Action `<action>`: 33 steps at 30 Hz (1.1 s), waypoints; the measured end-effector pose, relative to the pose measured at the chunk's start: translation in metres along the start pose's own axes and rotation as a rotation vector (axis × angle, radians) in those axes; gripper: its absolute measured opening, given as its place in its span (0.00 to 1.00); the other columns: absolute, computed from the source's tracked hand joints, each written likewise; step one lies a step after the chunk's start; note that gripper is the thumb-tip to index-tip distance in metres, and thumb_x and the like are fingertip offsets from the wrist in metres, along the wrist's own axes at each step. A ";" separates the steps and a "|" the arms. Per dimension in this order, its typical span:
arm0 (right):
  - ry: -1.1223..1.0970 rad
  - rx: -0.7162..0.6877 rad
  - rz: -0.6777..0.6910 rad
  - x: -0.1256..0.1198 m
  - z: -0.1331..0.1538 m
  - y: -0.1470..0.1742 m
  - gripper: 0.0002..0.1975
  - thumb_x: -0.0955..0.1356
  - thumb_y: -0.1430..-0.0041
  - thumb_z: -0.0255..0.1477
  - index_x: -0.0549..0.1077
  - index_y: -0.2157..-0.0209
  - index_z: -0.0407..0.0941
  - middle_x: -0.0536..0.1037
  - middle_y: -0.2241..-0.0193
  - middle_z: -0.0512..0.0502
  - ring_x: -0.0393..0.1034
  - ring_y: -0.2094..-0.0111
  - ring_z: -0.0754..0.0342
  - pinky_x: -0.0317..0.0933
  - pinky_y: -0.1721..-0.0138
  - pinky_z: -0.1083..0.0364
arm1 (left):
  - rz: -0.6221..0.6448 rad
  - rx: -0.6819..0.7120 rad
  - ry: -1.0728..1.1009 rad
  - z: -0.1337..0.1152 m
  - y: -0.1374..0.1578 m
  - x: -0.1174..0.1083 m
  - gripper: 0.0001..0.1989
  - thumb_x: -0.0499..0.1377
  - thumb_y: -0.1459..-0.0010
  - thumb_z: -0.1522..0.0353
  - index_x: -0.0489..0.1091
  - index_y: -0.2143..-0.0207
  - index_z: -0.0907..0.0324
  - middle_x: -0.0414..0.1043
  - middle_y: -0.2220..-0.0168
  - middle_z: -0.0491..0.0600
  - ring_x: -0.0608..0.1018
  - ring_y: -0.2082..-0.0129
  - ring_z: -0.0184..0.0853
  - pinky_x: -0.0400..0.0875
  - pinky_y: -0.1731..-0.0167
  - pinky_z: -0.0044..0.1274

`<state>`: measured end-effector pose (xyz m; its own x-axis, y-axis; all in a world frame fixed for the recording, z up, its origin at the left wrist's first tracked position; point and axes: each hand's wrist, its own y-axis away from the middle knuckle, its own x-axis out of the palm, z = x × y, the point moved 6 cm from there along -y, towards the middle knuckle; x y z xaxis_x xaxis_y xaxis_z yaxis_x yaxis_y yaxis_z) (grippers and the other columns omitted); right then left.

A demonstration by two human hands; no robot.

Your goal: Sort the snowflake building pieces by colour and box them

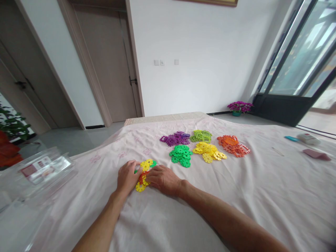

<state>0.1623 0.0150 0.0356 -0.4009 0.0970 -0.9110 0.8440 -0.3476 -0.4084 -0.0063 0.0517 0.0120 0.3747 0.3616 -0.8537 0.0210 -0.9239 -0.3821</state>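
In front of me on the cloth lies a small cluster of interlocking snowflake discs [140, 187], yellow and green with an orange piece in the middle. My left hand [128, 176] grips the cluster's left side, thumb towards the centre. From the right, my right hand [164, 179] has its fingers closed on the orange and yellow pieces, hiding part of them. Beyond my hands lie sorted piles of notched pieces: green discs [181, 155], yellow discs [207, 150], purple pieces [173, 139], light green pieces [201, 135] and orange pieces [233, 145].
A pinkish-white cloth [236, 196] with wrinkles covers the surface. Clear plastic boxes [47, 171] with a label stand at the left. At the far right are a blue item [291, 139], a whitish packet [308, 139] and a pink folded item [317, 154]. A thin stick [277, 151] lies nearby.
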 end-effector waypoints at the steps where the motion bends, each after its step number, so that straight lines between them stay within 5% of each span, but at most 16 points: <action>1: 0.002 -0.009 -0.008 0.000 0.001 0.001 0.11 0.63 0.30 0.33 0.75 0.54 0.47 0.80 0.58 0.46 0.70 0.54 0.53 0.61 0.52 0.53 | 0.000 0.000 -0.001 0.000 0.000 0.000 0.11 0.55 0.40 0.65 0.74 0.57 0.55 0.76 0.52 0.49 0.75 0.49 0.38 0.64 0.45 0.28; 6: -0.007 0.058 -0.109 -0.005 -0.007 0.006 0.11 0.62 0.31 0.29 0.75 0.56 0.46 0.80 0.64 0.46 0.70 0.62 0.53 0.61 0.58 0.54 | 0.001 -0.007 0.003 0.003 0.000 0.003 0.13 0.55 0.39 0.63 0.74 0.56 0.55 0.76 0.51 0.49 0.75 0.49 0.38 0.63 0.44 0.29; 14: 0.096 0.582 -0.473 -0.046 -0.096 0.052 0.13 0.61 0.31 0.28 0.75 0.54 0.45 0.80 0.61 0.43 0.70 0.60 0.50 0.60 0.55 0.53 | 0.019 -0.020 0.018 0.007 -0.001 0.004 0.14 0.54 0.39 0.62 0.75 0.56 0.53 0.75 0.50 0.48 0.75 0.49 0.39 0.64 0.44 0.30; 20: 0.303 0.964 -0.530 -0.082 -0.161 0.118 0.14 0.61 0.33 0.29 0.78 0.55 0.46 0.80 0.59 0.45 0.68 0.56 0.49 0.56 0.53 0.52 | 0.012 -0.009 0.020 0.009 -0.001 0.006 0.13 0.55 0.40 0.63 0.74 0.56 0.54 0.75 0.50 0.49 0.75 0.48 0.38 0.63 0.43 0.29; 26: 0.448 1.321 -0.515 -0.101 -0.195 0.179 0.16 0.61 0.35 0.31 0.79 0.55 0.49 0.79 0.58 0.43 0.64 0.55 0.47 0.52 0.53 0.49 | 0.024 -0.021 0.021 0.009 -0.001 0.006 0.13 0.54 0.40 0.63 0.74 0.55 0.53 0.74 0.49 0.49 0.74 0.47 0.39 0.63 0.43 0.30; 33: 0.520 1.407 -0.619 -0.108 -0.200 0.207 0.16 0.64 0.41 0.27 0.79 0.55 0.49 0.75 0.55 0.42 0.62 0.54 0.45 0.53 0.51 0.46 | 0.009 -0.018 0.027 0.009 -0.001 0.005 0.13 0.54 0.40 0.63 0.74 0.56 0.54 0.75 0.49 0.49 0.74 0.48 0.38 0.63 0.43 0.30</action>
<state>0.4516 0.1195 0.0377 -0.1329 0.7258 -0.6750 -0.4850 -0.6415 -0.5943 -0.0124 0.0553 0.0049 0.4001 0.3501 -0.8470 0.0343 -0.9292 -0.3679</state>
